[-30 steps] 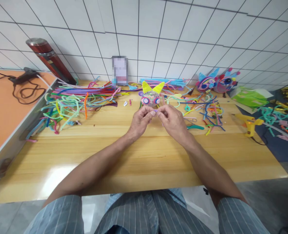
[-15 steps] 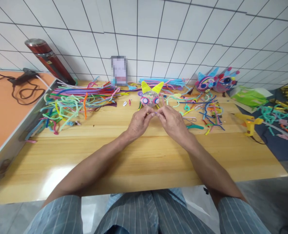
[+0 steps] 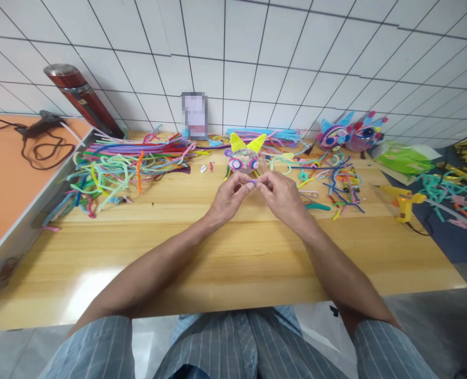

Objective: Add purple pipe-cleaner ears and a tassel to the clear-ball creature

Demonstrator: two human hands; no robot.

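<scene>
Plain wood runs from the person's left hand [image 3: 226, 201] and right hand [image 3: 281, 199] to the tabletop's [image 3: 233, 258] near edge. Pipe cleaners [image 3: 110, 168] crowd its left edge; a glue gun [image 3: 405, 204] sits by the right. Just before the yellow-eared figure [image 3: 244, 159], mid-tabletop, both fingertip grips pinch a purple piece [image 3: 254, 181] (tiny from here). Against half a second ago, the hands barely differ; more purple shows.

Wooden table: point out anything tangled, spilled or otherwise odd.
The pale green pipe cleaners lie tangled at the left of the table, untidy compared with the straight blue bundle near the wall. No spill shows.
</scene>
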